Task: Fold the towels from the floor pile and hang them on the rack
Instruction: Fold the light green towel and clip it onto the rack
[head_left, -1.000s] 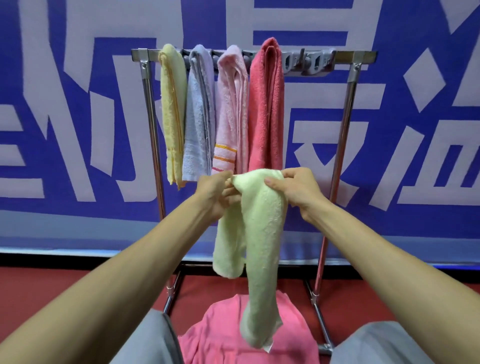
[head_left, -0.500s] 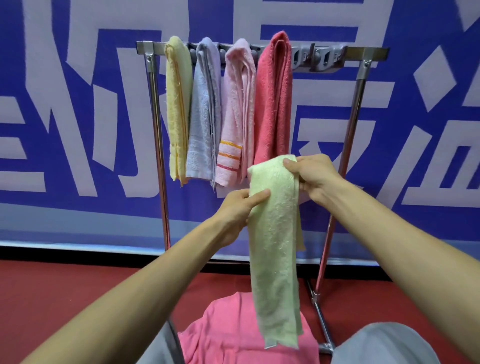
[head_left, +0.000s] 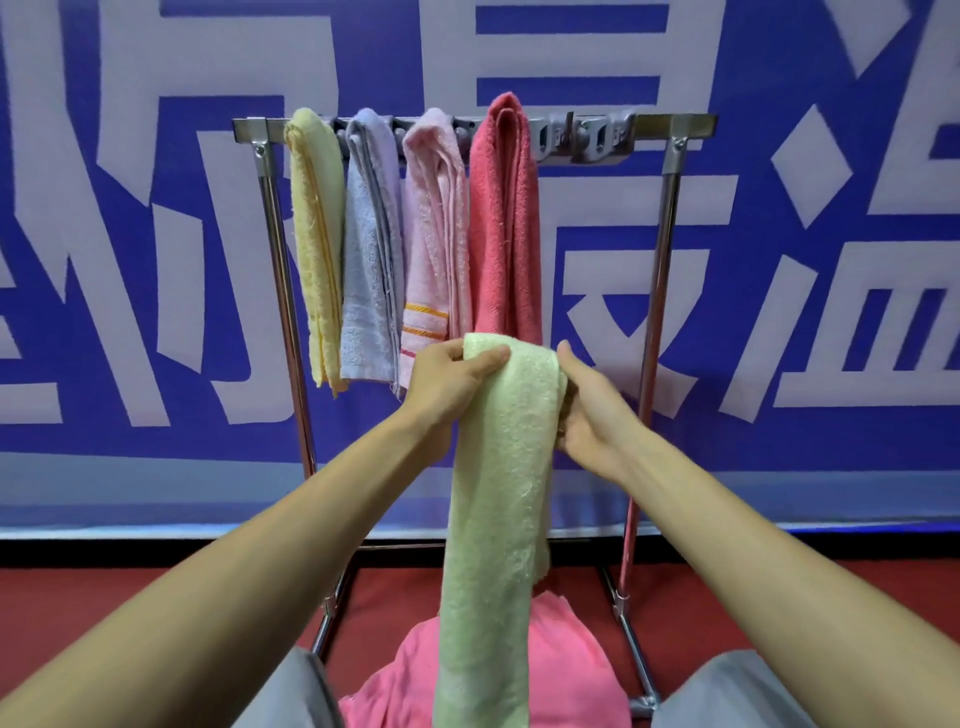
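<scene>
Green towel (head_left: 498, 467) hangs as a long narrow strip at centre frame. Its top fold sits level with the lower hems of the hung towels, and its tail reaches down in front of the pink floor towel (head_left: 566, 670) at bottom centre.

Left hand (head_left: 447, 379) pinches the top fold, thumb on the front face and fingers behind. Right hand (head_left: 587, 410) grips the right edge just below the top, fingers curled into the layers and thumb upright beside the cloth.

I judge that the lengthwise fold is done and the step in hand is the transfer to the rack (head_left: 675, 127).

Across upper centre, the rack's bar carries the yellow towel (head_left: 314, 234), lilac towel (head_left: 371, 234), light pink towel (head_left: 436, 234) and red towel (head_left: 506, 218) side by side. The grey clips (head_left: 597, 137) to the right of the red one look free.

The next move calls for raising the strip up and slightly right, then draping it over the bar beside the red towel. Both halves should hang about even so it does not slide off. The pink one on the floor would follow.
</scene>
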